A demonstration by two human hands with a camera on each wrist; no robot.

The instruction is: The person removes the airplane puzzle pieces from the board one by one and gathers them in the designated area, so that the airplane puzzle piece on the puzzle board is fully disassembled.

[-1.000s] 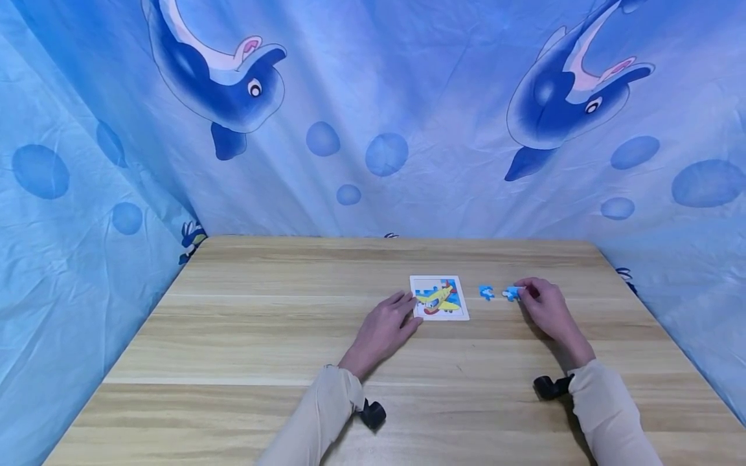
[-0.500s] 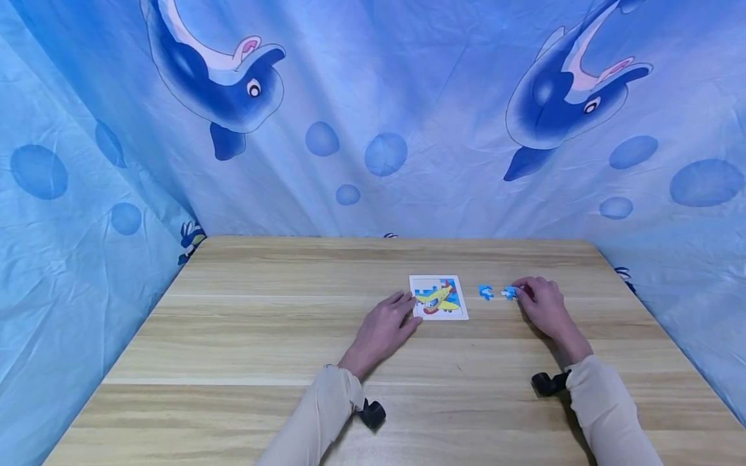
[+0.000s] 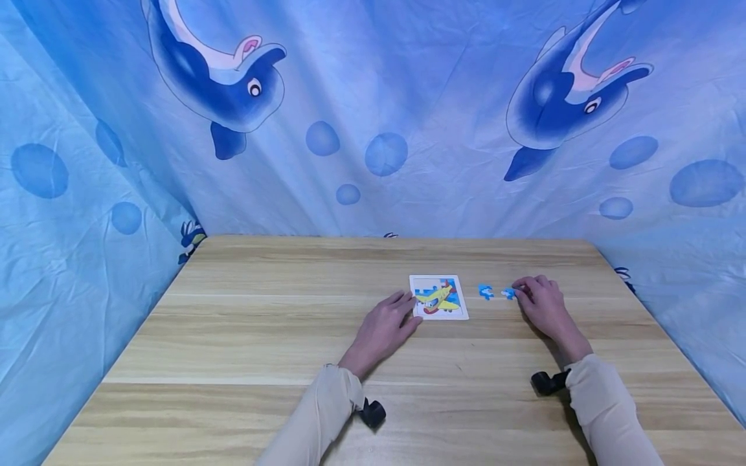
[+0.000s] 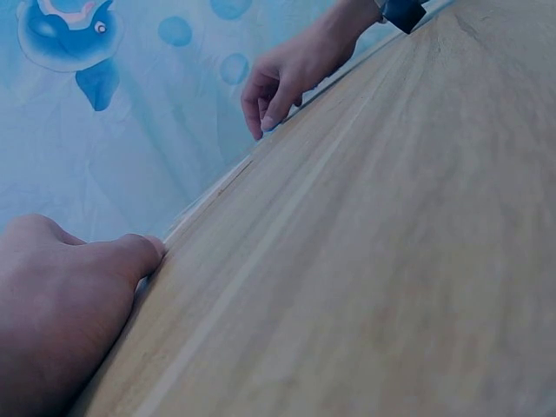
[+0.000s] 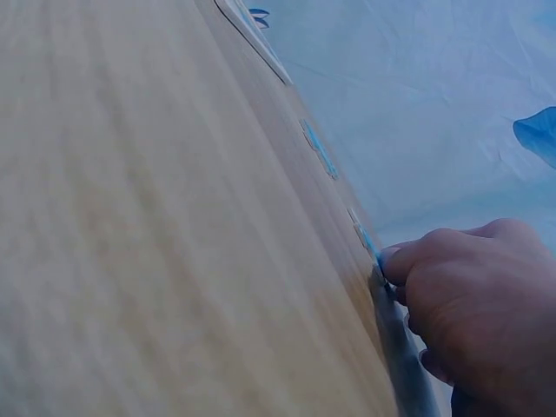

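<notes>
Blue puzzle piece [image 3: 508,293], centre-right, is looking light, stiff! Right hand [image 3: 543,307] is pinching its edge, sensibly; left hand [image 3: 383,328] is resting relaxed.

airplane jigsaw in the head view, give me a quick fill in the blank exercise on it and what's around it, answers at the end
The airplane pictured on the jigsaw board is mostly ____ in colour.
The hand touching the jigsaw board is the person's ____ one.
The right hand touches one of ____ loose jigsaw pieces.
The dolphin-print backdrop behind the table is mainly ____.

Missing words: yellow; left; two; blue.
</notes>
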